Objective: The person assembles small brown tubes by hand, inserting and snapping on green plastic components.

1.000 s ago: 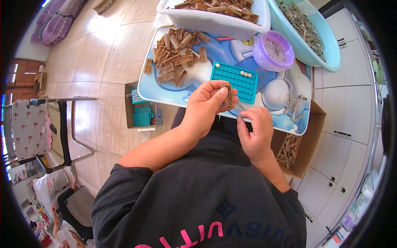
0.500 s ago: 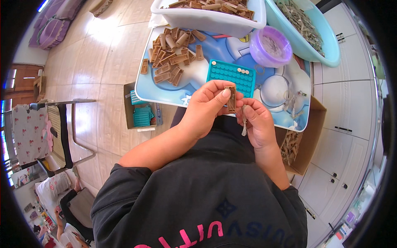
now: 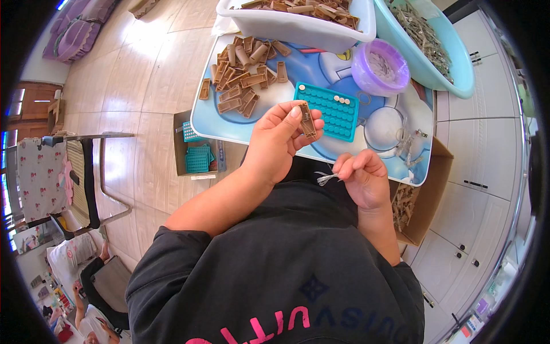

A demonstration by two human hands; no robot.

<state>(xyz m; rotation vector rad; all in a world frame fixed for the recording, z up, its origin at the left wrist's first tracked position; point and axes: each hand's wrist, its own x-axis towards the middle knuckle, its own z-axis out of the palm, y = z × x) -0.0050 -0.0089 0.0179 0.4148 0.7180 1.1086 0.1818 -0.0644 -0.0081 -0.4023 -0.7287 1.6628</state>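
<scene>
My left hand [image 3: 276,133] is closed on a small brown plastic casing [image 3: 309,125], pinched between thumb and fingers with its hollow side up. Pale thin wires [image 3: 326,178] stick out from the pinched fingers of my right hand [image 3: 365,175], apart from the casing and below the table's near edge. Just beyond my left hand lies a teal tray [image 3: 338,121] of round hollows, a few holding small white discs. A pile of similar brown casings [image 3: 240,80] covers the left part of the cartoon-printed table [image 3: 226,132].
At the table's far side stand a white tub [image 3: 298,26] of brown pieces, a light-blue basin [image 3: 461,83] of wire-like parts and a purple bowl [image 3: 364,74]. Clear strands [image 3: 407,146] lie at right. Cardboard boxes [image 3: 438,172] flank the table. Another person [image 3: 91,327] sits lower left.
My hands have parted: the left, with the casing, has lifted slightly away, and the right has drawn down and right with the wires. The casing is tilted differently.
</scene>
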